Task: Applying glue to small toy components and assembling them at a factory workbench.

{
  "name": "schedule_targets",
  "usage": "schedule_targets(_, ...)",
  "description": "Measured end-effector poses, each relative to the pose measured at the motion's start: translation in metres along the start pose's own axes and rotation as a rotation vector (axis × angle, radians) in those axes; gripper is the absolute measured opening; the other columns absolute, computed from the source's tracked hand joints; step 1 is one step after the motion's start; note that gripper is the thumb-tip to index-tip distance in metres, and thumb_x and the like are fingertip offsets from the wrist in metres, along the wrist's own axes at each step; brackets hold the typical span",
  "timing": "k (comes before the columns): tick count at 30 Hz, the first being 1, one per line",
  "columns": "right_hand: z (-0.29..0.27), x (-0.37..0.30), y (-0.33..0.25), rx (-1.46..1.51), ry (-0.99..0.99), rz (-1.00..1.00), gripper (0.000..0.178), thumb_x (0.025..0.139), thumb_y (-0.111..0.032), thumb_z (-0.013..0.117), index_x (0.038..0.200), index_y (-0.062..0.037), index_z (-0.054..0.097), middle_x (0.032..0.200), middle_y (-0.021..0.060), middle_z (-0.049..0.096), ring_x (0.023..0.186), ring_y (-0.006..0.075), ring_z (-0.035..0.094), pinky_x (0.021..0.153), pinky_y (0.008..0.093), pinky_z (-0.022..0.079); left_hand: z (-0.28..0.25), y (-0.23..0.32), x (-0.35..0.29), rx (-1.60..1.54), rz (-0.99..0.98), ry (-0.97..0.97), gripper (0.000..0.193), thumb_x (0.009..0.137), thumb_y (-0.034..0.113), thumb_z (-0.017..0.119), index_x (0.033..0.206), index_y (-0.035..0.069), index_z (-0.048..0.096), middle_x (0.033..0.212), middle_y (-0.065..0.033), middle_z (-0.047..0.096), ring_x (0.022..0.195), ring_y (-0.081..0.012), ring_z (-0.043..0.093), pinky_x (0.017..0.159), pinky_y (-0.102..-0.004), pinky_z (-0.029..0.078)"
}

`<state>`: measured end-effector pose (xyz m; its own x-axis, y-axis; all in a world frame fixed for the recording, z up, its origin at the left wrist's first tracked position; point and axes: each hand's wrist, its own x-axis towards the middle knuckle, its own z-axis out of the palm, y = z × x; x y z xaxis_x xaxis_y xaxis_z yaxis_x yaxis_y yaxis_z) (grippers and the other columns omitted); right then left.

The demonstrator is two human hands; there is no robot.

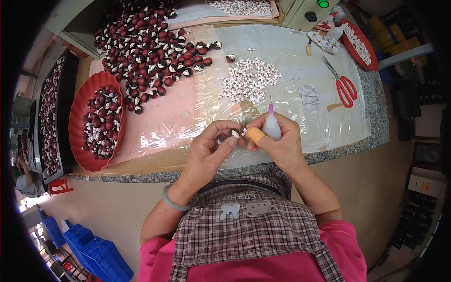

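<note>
Close to the table's front edge, my left hand [206, 146] pinches a small dark-and-white ball [234, 134] between thumb and fingers. Right beside it my right hand [284, 143] is closed round a squeeze bottle [271, 128] with a purple needle tip pointing away from me. A yellow finger cover [256, 135] sits on one of its digits. At those fingertips is a tiny white-and-reddish piece [244, 132], near the ball; whether they touch I cannot tell. Beyond both hands lies a heap of similar small white pieces [249, 81] on clear plastic sheeting.
A large spread of dark red, black and white balls [155, 56] covers the back left. A red scalloped basin [77, 136] holds more at left. Red-handled scissors [346, 91], a crumpled white cloth [309, 96] and a red dish [373, 66] of white pieces are at right.
</note>
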<state>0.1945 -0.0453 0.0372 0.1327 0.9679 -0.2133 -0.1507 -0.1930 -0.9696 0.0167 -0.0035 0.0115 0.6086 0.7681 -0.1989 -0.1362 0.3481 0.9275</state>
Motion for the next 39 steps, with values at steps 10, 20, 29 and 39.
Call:
schedule_targets(10, 0.003, -0.006, 0.012, 0.005, 0.049, -0.013, 0.008, 0.084, -0.004, 0.066, 0.09, 0.0, 0.063, 0.077, 0.0033, 0.066, 0.066, 0.0063, 0.059, 0.057, 0.0206, 0.048, 0.005, -0.007, -0.001, 0.121, 0.058, 0.032, 0.028, 0.093, 0.008, 0.057, 0.12, 0.004, 0.058, 0.086, -0.0003, 0.062, 0.066, -0.0036, 0.044, 0.058, -0.0189, 0.038)
schedule_targets(20, 0.013, -0.017, 0.03, -0.162, 0.188, -0.142, 0.006, 0.082, -0.002, 0.067, 0.086, 0.0, 0.063, 0.078, 0.0038, 0.066, 0.071, 0.008, 0.061, 0.063, 0.023, 0.049, 0.014, -0.006, -0.006, 0.506, 0.269, 0.118, 0.024, 0.09, 0.003, 0.056, 0.113, 0.001, 0.057, 0.09, -0.0116, 0.061, 0.078, -0.0208, 0.061, 0.068, -0.0301, 0.049)
schedule_targets(29, 0.018, -0.009, 0.038, -0.276, 0.206, -0.242, 0.007, 0.081, -0.002, 0.068, 0.085, -0.0003, 0.063, 0.076, 0.005, 0.065, 0.069, 0.0076, 0.059, 0.061, 0.0228, 0.047, 0.007, -0.012, 0.004, 0.624, 0.439, 0.14, 0.022, 0.088, -0.001, 0.055, 0.109, 0.001, 0.057, 0.087, -0.0147, 0.058, 0.074, -0.0278, 0.06, 0.066, -0.0338, 0.048)
schedule_targets(39, 0.015, -0.009, 0.027, -0.127, 0.042, -0.237, 0.012, 0.084, 0.003, 0.065, 0.096, 0.0005, 0.064, 0.081, 0.0034, 0.062, 0.065, 0.0069, 0.054, 0.056, 0.02, 0.043, -0.002, -0.004, -0.008, 0.471, 0.38, 0.107, 0.024, 0.091, 0.01, 0.056, 0.114, 0.002, 0.058, 0.103, -0.0106, 0.062, 0.091, -0.0212, 0.061, 0.077, -0.0299, 0.048)
